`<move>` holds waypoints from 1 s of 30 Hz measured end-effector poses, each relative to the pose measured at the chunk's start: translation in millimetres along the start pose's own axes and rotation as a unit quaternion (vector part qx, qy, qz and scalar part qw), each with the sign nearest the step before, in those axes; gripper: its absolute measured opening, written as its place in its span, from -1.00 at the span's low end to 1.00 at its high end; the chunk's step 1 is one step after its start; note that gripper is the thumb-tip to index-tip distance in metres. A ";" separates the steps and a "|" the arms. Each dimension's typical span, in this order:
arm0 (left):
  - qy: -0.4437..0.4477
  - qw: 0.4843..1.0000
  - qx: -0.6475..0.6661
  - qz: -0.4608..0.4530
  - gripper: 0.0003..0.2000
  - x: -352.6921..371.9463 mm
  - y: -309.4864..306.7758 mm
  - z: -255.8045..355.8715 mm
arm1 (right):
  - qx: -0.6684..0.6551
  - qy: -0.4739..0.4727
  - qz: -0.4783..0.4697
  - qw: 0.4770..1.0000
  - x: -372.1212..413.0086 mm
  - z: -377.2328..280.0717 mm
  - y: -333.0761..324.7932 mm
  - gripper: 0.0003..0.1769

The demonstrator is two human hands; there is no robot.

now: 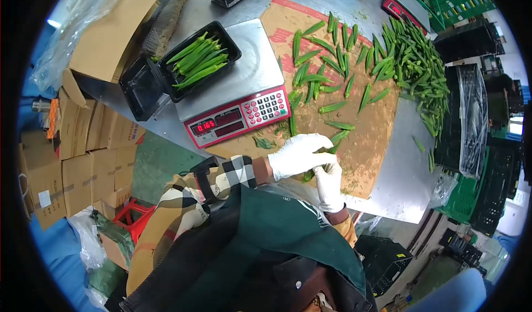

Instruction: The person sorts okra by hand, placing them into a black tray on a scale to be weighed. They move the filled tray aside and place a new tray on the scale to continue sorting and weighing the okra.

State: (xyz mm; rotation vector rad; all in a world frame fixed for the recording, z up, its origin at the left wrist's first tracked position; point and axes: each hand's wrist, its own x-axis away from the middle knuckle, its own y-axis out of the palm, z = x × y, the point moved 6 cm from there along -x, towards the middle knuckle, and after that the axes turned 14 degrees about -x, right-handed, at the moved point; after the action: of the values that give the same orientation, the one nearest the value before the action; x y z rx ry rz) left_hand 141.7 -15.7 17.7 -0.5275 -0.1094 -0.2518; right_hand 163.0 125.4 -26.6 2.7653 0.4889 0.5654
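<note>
My left hand, in a white glove, is closed around green okra near the front edge of the cardboard. My right hand, also gloved, pinches at the same okra from the right, close to the left fingers. Loose okra lies scattered over the cardboard sheet beyond both hands. Left of them stands a red and silver scale, its display reading 0.165. A black tray with several okra in it rests on the scale pan, tilted at an angle.
A large okra pile covers the table's right side. A second scale stands at the back right, near green crates. An open carton is at the back left; stacked boxes and a red stool stand below.
</note>
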 end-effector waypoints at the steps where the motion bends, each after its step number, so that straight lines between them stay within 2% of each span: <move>1: 0.020 1.000 -0.004 0.010 -0.64 -4.9 4.4 0.3 | -0.007 0.033 0.020 0.999 4.9 3.7 -5.9 -0.65; 3: 0.060 0.998 -0.014 0.033 -0.65 -23.6 15.1 -12.8 | -0.050 0.048 0.092 0.993 11.5 5.8 -17.1 -0.65; 6: 0.021 0.990 -0.121 0.073 -0.70 -60.8 27.4 -42.7 | -0.100 0.072 0.149 0.981 25.7 17.0 -39.5 -0.63; 9: 0.022 0.941 -0.324 0.100 -0.74 -100.0 30.1 -47.9 | -0.141 0.062 0.149 0.977 35.9 27.9 -51.6 -0.64; 10: 0.049 0.918 -0.362 0.155 -0.75 -111.6 29.2 -49.5 | -0.161 0.067 0.151 0.973 38.7 28.5 -49.9 -0.65; 11: 0.044 0.902 -0.394 0.168 -0.74 -123.6 31.8 -56.4 | -0.166 0.069 0.151 0.972 39.2 31.6 -50.5 -0.65; 13: 0.043 0.873 -0.458 0.161 -0.75 -143.4 38.4 -71.9 | -0.176 0.072 0.154 0.970 41.3 39.1 -53.1 -0.65; 14: 0.060 0.875 -0.461 0.136 -0.74 -150.7 41.7 -77.3 | -0.165 0.066 0.143 0.973 42.0 38.7 -51.7 -0.66; 16: 0.033 0.966 -0.230 0.109 -0.74 -150.3 32.0 -71.2 | -0.167 0.058 0.143 0.974 42.0 34.0 -50.8 -0.67; 17: 0.015 0.990 -0.110 0.092 -0.74 -148.5 28.6 -70.7 | -0.170 0.055 0.143 0.974 42.2 33.2 -49.6 -0.67; 18: 0.010 0.991 0.136 0.017 -0.73 -149.0 33.7 -74.9 | -0.160 0.055 0.146 0.975 42.4 34.5 -50.6 -0.67; 19: -0.061 0.953 0.285 -0.077 -0.68 -139.9 31.3 -69.3 | -0.150 0.056 0.148 0.976 41.7 35.2 -52.9 -0.67; 21: -0.073 0.826 0.537 -0.157 -0.68 -113.0 18.7 -59.9 | -0.129 0.060 0.144 0.979 37.8 35.5 -54.3 -0.66; 22: -0.061 0.800 0.575 -0.162 -0.64 -99.3 7.7 -56.3 | -0.119 0.065 0.139 0.981 37.0 36.2 -53.7 -0.65; 25: -0.061 0.904 0.422 -0.003 -0.60 -52.2 -45.9 -67.0 | -0.106 0.064 0.112 0.986 35.3 38.6 -48.5 -0.64; 26: -0.055 0.914 0.395 0.076 -0.63 -38.5 -67.5 -76.5 | -0.110 0.066 0.105 0.986 34.7 40.4 -47.5 -0.64; 28: -0.038 0.941 0.216 0.258 -0.66 2.6 -134.5 -70.7 | -0.140 0.066 0.095 0.983 34.6 45.6 -46.0 -0.65; 30: -0.055 0.916 -0.010 0.397 -0.67 45.0 -193.0 -79.8 | -0.150 0.080 0.086 0.982 34.8 48.6 -46.1 -0.65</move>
State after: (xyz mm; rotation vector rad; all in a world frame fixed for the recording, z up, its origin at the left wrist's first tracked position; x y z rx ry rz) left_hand 136.9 -226.7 50.0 -0.5668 0.0056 0.5743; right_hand 201.2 170.6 -73.5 2.4977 0.1779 0.8324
